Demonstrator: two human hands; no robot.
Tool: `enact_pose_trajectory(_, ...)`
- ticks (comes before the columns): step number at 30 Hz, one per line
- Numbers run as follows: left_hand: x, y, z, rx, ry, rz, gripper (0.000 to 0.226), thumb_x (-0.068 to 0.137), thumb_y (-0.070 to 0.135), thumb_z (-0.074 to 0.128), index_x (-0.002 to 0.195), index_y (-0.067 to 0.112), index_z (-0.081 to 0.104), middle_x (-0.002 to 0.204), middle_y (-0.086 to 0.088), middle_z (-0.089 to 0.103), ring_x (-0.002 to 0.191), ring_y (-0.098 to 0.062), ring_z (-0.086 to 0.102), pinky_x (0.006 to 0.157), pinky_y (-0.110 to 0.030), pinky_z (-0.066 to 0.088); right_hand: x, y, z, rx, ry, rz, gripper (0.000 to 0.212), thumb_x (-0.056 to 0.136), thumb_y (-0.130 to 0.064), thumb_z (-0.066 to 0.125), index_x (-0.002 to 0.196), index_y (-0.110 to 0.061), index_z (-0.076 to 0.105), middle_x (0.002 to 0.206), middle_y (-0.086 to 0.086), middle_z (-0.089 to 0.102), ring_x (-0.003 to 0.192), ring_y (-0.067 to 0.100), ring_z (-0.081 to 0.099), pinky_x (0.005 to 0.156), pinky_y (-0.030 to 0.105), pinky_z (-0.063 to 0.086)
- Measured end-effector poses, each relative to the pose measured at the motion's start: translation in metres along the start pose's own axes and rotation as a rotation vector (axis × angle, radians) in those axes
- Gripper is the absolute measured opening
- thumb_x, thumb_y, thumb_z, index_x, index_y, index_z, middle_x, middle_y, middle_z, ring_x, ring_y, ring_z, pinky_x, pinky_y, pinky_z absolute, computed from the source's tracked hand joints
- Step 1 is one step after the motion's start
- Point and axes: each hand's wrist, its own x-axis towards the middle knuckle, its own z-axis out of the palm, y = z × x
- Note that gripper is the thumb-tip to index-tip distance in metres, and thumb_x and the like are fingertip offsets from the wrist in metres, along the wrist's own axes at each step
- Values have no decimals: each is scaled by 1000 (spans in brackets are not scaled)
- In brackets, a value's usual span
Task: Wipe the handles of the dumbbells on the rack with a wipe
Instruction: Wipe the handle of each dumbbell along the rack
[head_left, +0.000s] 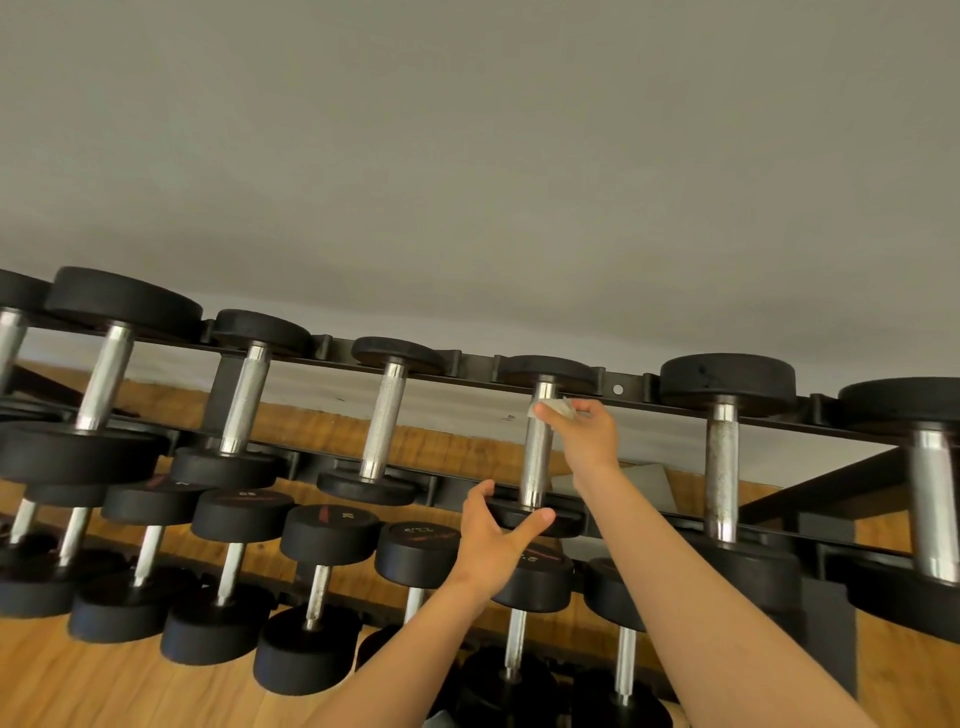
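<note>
Ahead of you the plain grey wall (467, 130) fills the upper half of the view, and below it the black rack (472, 364) runs across at a slant, its rails rising from right to left, with wooden floor (78, 686) showing beneath and behind it. The upper tier carries a row of black-headed dumbbells (244, 400) with bright metal grips, each lying across the two rails, and a lower row of dumbbells (327, 535) sits closer to you, their near heads marked with red print too blurred to read. Both your forearms reach up from the bottom edge to one dumbbell (545, 370) on the upper tier, just right of centre. Your left hand (493, 540) is on its near head (569, 522), fingers and thumb spread apart and curved round the rim of that disc, the thumb lying over its upper face beside the foot of the handle (535, 467). Your right hand (587, 436) is higher, at the far end of the same handle just under the far head, its fingers together with the thumb, pinching the wipe (553, 408). The wipe is a small crumpled white piece pressed against the top of the knurled handle, only its edges showing past your fingertips
</note>
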Motion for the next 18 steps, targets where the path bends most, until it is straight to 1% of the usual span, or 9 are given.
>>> enact_pose_trajectory(3,-1,0,0,-8,-3,8,93,78,43,77,149,19,22,153,1,26,141,-18,26,116,-36,29,-3,11,-2,84,75,38,35,82,-22,76,107,-13,53,98,-3,55,99,18,52,82,28,38)
enact_pose_trajectory(4,-1,1,0,-12,-2,13,93,78,43,77,149,19,22,153,1,26,141,-18,26,116,-35,29,-3,11,-3,95,90,47,33,82,-22,76,105,-15,53,99,-3,55,100,18,52,83,28,38)
enact_pose_trajectory(7,-1,0,0,-10,0,11,94,78,42,77,149,18,21,152,1,27,140,-17,27,114,-33,29,7,-1,1,127,81,71,40,80,-23,77,112,-14,54,110,1,57,105,19,53,85,29,38)
enact_pose_trajectory(9,-1,1,0,-13,0,9,93,78,42,78,149,19,22,150,1,29,138,-16,29,113,-31,30,10,-9,7,163,63,93,48,80,-22,77,120,-12,52,111,0,54,102,17,51,85,28,38)
enact_pose_trajectory(11,-2,1,0,-14,-1,5,93,77,41,78,149,19,22,150,2,29,138,-14,29,112,-30,30,10,-8,10,200,80,126,53,80,-21,78,124,-12,50,112,0,53,102,17,50,86,29,39)
enact_pose_trajectory(15,-1,1,-1,-11,-1,10,93,77,42,78,149,20,23,151,2,28,140,-15,27,115,-33,29,16,-3,8,294,164,180,51,79,-19,78,123,-13,53,122,6,58,110,21,54,93,30,42)
enact_pose_trajectory(18,-1,1,0,-11,4,10,92,78,41,78,149,20,23,152,3,27,140,-15,26,115,-33,28,19,-4,9,320,138,216,49,78,-19,79,119,-15,53,120,6,58,110,21,55,92,31,44)
